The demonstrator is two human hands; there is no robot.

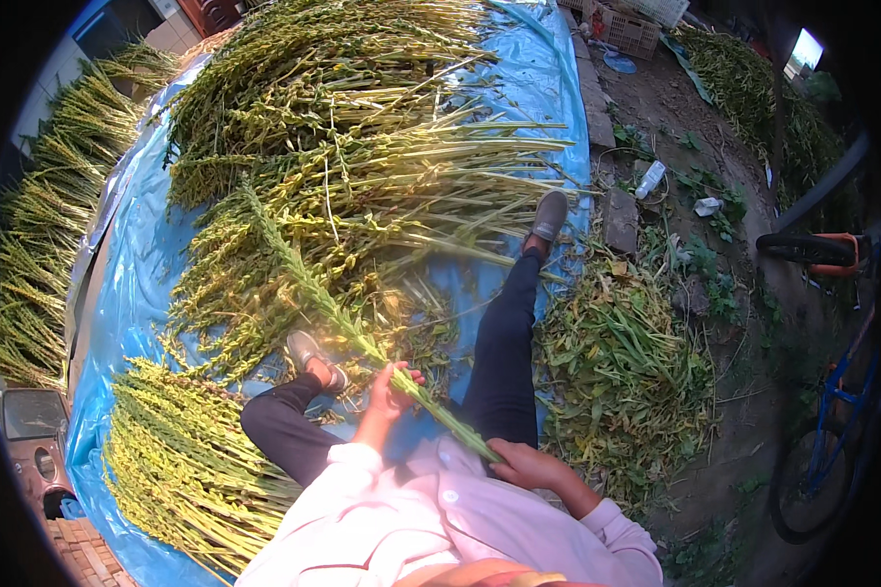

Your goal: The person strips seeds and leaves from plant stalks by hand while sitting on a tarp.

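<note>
A long green plant stalk (316,290) set with pods, probably sesame, slants across my lap. Partway along it, my left hand (396,390) is around the stem with the palm turned up. My right hand (521,464) grips the thick lower end near my right thigh. Beyond my feet, cut stalks (352,169) lie heaped on a blue plastic sheet (136,271), their bare ends towards the right. Another bundle of yellow-green stalks (183,455) lies to my left. A pile of stripped leaves (624,367) is on the ground to my right.
More stalks (51,227) stand beyond the sheet at the far left, above a parked vehicle (33,433). To the right are a brick (620,220), a white plastic bottle (650,180) and a blue bicycle (826,418). Plastic crates (628,31) stand at the upper right.
</note>
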